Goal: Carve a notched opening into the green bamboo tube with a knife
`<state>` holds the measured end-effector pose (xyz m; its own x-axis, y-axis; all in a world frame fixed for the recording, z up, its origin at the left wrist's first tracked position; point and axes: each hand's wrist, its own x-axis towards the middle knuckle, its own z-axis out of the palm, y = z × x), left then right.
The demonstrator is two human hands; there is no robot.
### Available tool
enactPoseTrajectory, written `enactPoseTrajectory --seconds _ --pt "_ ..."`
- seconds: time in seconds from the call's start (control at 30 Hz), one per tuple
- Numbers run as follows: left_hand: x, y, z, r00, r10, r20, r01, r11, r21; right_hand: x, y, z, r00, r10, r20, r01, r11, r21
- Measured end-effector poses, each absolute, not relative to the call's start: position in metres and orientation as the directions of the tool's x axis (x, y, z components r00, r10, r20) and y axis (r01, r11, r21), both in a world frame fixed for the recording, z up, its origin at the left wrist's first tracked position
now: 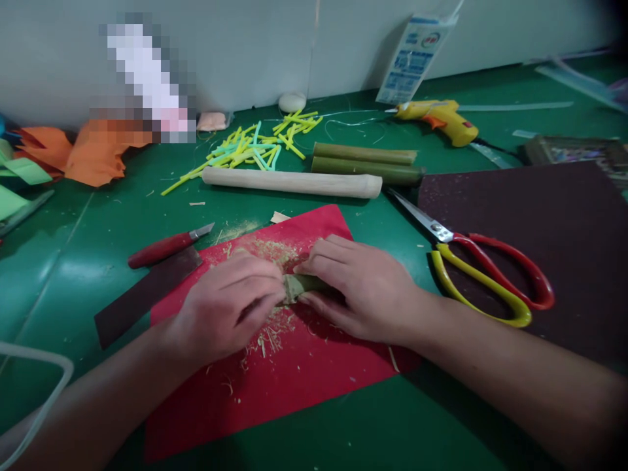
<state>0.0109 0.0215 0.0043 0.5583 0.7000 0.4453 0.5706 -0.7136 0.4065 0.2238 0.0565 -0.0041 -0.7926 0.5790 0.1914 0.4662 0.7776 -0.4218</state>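
Note:
Above a red sheet (314, 386), a short green bamboo piece (308, 286) lies between my two hands. My right hand (366, 288) is closed around its right part, thumb below and fingers above. My left hand (233, 304) is closed at the other end, its fingertips pressed to the bamboo; whether they also hold something small is hidden. Pale shavings and dust (269, 252) are scattered over the sheet around the hands. Beside my left hand lie a red-handled carving knife (164, 248) and a dark brown strip (147, 297).
Scissors (441, 235) with red and yellow handles lie at right on a dark brown sheet (530, 229). Behind the hands are a peeled pale bamboo stick (289, 182), green bamboo lengths (367, 172), yellow-green cut strips (235, 150) and a yellow glue gun (441, 120). Orange paper (95, 154) sits left.

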Motion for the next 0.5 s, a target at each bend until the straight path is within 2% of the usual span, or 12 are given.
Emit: enactPoseTrajectory --seconds 0.1,0.2,0.33,0.5 --pt "0.0107 0.0187 0.0041 0.572 0.688 0.446 0.592 -0.723 0.357 0.2244 0.0574 -0.0038 -0.791 0.577 0.204 0.460 0.780 -0.426" --pt "0.0104 0.0158 0.0045 0.655 0.628 0.421 0.554 -0.777 0.297 0.2243 0.0587 -0.0048 -0.800 0.558 0.218 0.432 0.790 -0.436" --pt "0.0103 0.0170 0.0044 0.645 0.608 0.463 0.586 -0.783 0.211 0.2212 0.0579 -0.0078 -0.767 0.594 0.244 0.500 0.791 -0.353" --pt "0.0103 0.0220 0.0010 0.551 0.656 0.516 0.625 -0.734 0.265 0.2192 0.0549 -0.0094 -0.744 0.608 0.277 0.547 0.792 -0.271"
